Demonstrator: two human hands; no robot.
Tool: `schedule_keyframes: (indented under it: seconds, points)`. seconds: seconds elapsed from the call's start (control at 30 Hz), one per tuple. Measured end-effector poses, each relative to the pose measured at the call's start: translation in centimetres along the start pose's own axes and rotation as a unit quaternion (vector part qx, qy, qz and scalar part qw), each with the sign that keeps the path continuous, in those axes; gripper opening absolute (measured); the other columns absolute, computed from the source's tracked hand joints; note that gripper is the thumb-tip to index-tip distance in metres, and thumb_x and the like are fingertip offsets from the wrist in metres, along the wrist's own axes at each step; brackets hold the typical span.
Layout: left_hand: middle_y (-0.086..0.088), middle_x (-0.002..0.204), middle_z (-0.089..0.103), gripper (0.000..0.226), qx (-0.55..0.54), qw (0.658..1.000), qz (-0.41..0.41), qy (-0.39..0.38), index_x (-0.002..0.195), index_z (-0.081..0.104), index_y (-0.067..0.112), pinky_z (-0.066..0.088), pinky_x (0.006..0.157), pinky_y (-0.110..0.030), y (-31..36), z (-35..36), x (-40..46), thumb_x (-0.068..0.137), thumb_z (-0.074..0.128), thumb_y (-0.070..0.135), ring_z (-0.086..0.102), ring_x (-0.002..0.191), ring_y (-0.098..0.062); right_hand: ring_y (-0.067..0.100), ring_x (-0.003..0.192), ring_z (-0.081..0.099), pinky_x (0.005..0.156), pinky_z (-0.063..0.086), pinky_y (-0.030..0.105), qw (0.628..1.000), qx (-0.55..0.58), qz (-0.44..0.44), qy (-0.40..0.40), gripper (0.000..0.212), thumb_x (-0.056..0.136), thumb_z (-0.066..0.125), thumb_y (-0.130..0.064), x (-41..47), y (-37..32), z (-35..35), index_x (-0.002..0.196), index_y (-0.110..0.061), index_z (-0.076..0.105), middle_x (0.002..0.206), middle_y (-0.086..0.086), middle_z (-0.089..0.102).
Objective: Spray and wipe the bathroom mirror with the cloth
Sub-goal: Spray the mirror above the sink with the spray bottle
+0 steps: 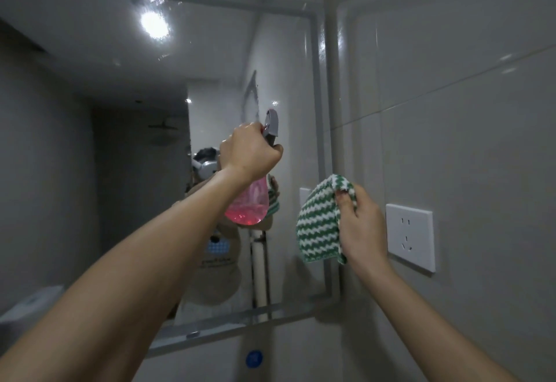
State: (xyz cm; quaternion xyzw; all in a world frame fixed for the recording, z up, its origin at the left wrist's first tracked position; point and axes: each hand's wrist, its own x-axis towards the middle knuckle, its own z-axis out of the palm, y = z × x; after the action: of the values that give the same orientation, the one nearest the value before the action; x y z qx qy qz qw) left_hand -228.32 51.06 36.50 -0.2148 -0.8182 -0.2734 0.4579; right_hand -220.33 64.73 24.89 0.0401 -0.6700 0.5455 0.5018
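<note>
- We take the mirror [126, 147] as our landmark; it fills the left and centre of the view, framed in grey, mounted on a pale tiled wall [451, 111].
- Left arm reaches up and forward across the mirror's lower centre, forearm bare, wrist slightly bent.
- Left hand [248, 153] is wrapped round the neck of the spray bottle [251, 201], fingers clamped on it; one finger lies at the grey trigger head [272, 124]. We cannot tell whether the trigger is pressed.
- Bottle hangs below the fist in front of the mirror's right half, nozzle facing the glass. Body is clear pink, with pink liquid pooled at the bottom.
- Right arm is raised just beyond the mirror's right frame, palm side toward the wall.
- Right hand [361, 225] pinches the cloth [320, 222], thumb and fingers closed on its upper right edge.
- Cloth hangs loosely folded over the mirror's right frame edge, green and white zigzag stripes, knitted texture. Whether it touches the frame we cannot tell.
- Mirror surface shows streaks and a hazy patch near its upper right, plus a bright reflected ceiling light near the top.
- A white wall socket [410, 237] sits right of the mirror, just beyond the right hand.
</note>
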Motion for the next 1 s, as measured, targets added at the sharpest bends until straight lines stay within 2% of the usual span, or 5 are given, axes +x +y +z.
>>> schedule_keyframes:
  seconds: [0.17,0.33,0.43,0.73,1.0]
  points:
    - [0.0,0.092,0.053,0.025,-0.007,1.0,-0.007,0.005,0.097,0.056,0.013,0.042,0.073,-0.034,-0.6,0.9,-2.7,0.082,0.057,0.033,0.052,0.081,-0.021,-0.006,0.069,0.053,0.052,0.042,0.007,1.0,-0.014,0.013,0.003,0.014,0.1,0.044,-0.019,-1.7,1.0,-0.6,0.105,-0.022,0.056,0.079,-0.016,0.058]
    - [0.001,0.102,0.055,0.032,-0.026,0.999,-0.028,-0.023,0.108,0.058,0.016,0.039,0.075,-0.031,-1.9,2.2,-6.9,0.082,0.059,0.033,0.049,0.085,-0.017,0.0,0.076,0.057,0.069,0.052,0.029,0.999,-0.029,0.032,-0.008,0.019,0.099,0.044,-0.021,-4.2,1.9,-0.9,0.11,-0.017,0.06,0.083,-0.012,0.06]
    - [-0.002,0.104,0.059,0.029,-0.024,0.997,-0.043,-0.056,0.103,0.058,0.016,0.045,0.078,-0.035,-2.3,2.9,-10.0,0.081,0.059,0.035,0.057,0.094,-0.025,0.007,0.079,0.06,0.073,0.052,0.03,0.998,-0.038,0.045,-0.009,0.021,0.099,0.045,-0.02,-5.8,2.2,-1.2,0.112,-0.015,0.061,0.086,-0.008,0.062]
    - [-0.007,0.104,0.06,0.019,-0.024,0.985,-0.092,-0.141,0.085,0.047,0.017,0.033,0.072,-0.03,-3.0,4.6,-17.6,0.081,0.059,0.032,0.057,0.097,-0.029,0.022,0.091,0.062,0.083,0.052,0.044,0.994,-0.062,0.088,-0.014,0.021,0.099,0.045,-0.02,-9.8,2.9,-2.2,0.112,-0.012,0.06,0.095,0.003,0.064]
    - [-0.003,0.099,0.053,0.021,-0.015,0.978,-0.099,-0.182,0.088,0.046,0.018,0.038,0.072,-0.034,-4.1,6.3,-21.6,0.08,0.06,0.032,0.057,0.095,-0.03,0.014,0.083,0.058,0.068,0.043,0.024,0.99,-0.07,0.122,-0.02,0.02,0.1,0.044,-0.019,-12.5,3.9,-3.3,0.11,-0.012,0.059,0.093,0.0,0.061]
